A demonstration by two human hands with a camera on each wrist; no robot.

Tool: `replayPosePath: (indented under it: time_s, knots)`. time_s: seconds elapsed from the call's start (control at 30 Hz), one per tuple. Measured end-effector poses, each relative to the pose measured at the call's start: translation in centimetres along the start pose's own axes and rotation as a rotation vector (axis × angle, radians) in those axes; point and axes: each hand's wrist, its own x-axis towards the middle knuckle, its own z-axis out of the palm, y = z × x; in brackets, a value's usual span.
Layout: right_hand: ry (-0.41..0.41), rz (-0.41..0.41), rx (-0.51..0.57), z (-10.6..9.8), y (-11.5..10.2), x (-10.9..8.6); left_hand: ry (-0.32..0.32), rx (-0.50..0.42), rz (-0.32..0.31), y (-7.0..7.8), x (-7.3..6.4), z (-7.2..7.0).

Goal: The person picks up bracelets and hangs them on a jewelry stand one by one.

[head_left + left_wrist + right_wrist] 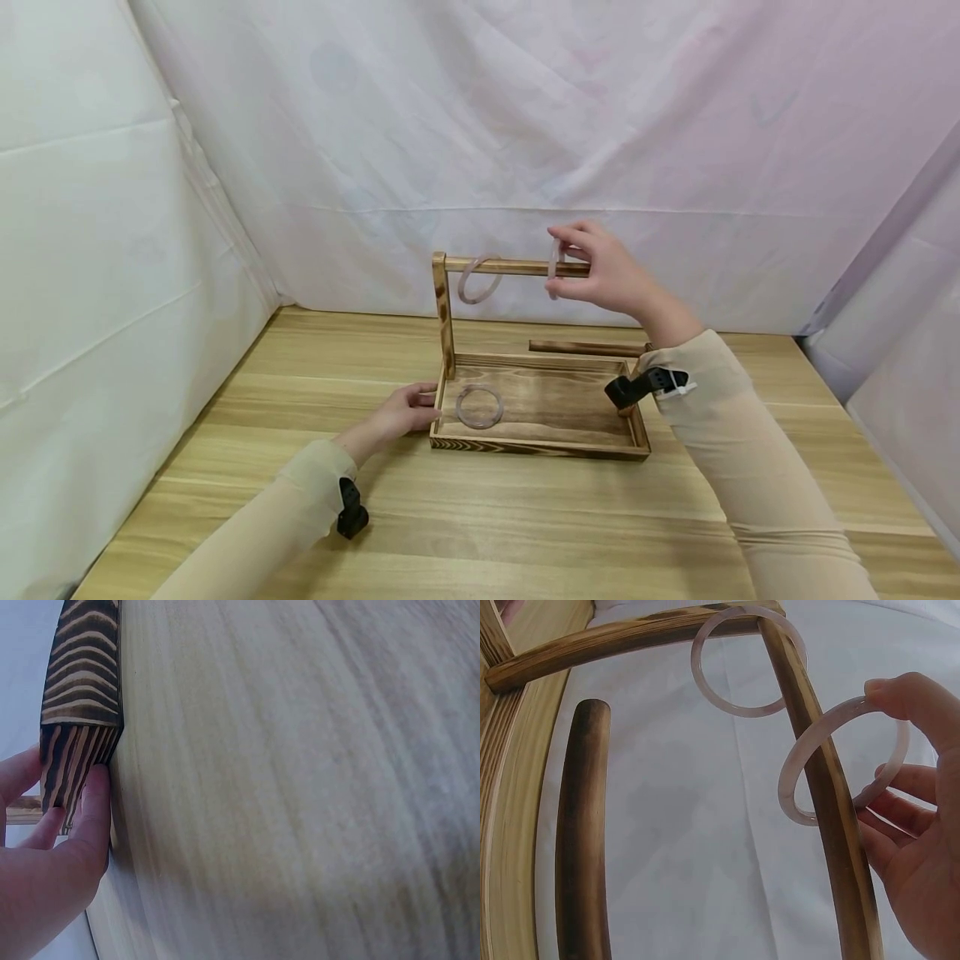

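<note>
My right hand pinches a pale pinkish bangle between thumb and fingers. In the right wrist view that bangle encircles the stand's top bar. Farther left along the bar hangs a second bangle. A third bangle lies flat in the left part of the stand's wooden tray. At the tray's left end wall, my left hand holds the edge. The left wrist view shows fingertips against the striped end face, with the thumb partly hidden past the rim.
A left post carries the top bar. Behind the tray runs a lower, separate bar, its right end hidden by the right sleeve. The light wood table is enclosed by pale cloth.
</note>
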Motion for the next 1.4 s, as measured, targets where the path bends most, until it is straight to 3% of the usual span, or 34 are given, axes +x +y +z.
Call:
replayPosePath:
  time_s: [0.6,1.4]
  knots:
    - [-0.023,-0.035,-0.029,1.1,-1.0,0.5,0.018,0.009,0.0,0.0,0.0,0.2]
    - [-0.049,-0.078,-0.223,2.0,-1.5,1.2,0.018,0.008,0.008,-0.1,0.0,0.1]
